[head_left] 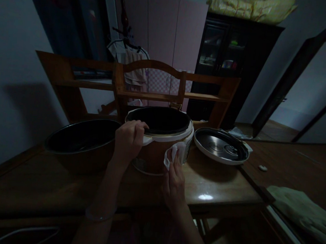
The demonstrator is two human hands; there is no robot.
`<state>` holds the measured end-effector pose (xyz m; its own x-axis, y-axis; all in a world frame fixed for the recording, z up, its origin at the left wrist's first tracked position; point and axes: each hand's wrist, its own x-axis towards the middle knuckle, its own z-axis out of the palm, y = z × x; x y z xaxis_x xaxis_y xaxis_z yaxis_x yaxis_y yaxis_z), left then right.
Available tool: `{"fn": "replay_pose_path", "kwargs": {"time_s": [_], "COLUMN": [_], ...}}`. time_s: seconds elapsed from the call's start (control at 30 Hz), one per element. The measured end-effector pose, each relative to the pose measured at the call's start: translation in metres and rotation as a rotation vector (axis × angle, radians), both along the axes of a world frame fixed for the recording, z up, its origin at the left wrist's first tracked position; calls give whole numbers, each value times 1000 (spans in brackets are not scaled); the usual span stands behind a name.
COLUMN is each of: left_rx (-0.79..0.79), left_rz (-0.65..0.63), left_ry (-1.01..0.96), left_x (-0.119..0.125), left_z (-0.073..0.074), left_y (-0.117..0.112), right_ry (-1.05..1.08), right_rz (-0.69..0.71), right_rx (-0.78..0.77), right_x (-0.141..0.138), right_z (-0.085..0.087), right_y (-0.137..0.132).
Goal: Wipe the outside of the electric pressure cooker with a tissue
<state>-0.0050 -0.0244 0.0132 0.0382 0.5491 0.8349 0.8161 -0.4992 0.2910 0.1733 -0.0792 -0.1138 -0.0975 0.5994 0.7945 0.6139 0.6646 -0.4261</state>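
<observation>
In the middle of the table stands a rice cooker body (152,156), its lid off and its dark inside showing. My left hand (130,138) is closed over the cooker's left front rim, thumb side toward the opening. Lower down on the right, my right hand (174,180) presses a white cloth (180,149) against the cooker's outer wall, close to its front panel. To the left sits a dark inner pot (79,153), wide and open at the top. The round lid (219,146) lies at the right with its metal underside up.
The wooden table (216,189) has a shelf rack (150,96) along its back edge. A greenish cloth (302,208) lies at the lower right, beyond the table. Cabinets and a clothes stand are behind.
</observation>
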Motion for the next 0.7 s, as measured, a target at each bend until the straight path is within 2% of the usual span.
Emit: {"fn": "replay_pose_path", "kwargs": {"time_s": [0.43, 0.57, 0.7], "left_rx": [5, -7, -9], "left_rz": [5, 11, 9], "left_ry": [27, 23, 12], "left_x": [-1, 0, 0], "left_z": [0, 1, 1], "left_y": [0, 0, 0], "right_ry": [-110, -175, -229], "right_rz": [41, 106, 234], "right_rx": [-26, -59, -105], "right_x": [-11, -17, -20], "right_z": [-16, -12, -5], "right_y": [-13, -21, -31]}}
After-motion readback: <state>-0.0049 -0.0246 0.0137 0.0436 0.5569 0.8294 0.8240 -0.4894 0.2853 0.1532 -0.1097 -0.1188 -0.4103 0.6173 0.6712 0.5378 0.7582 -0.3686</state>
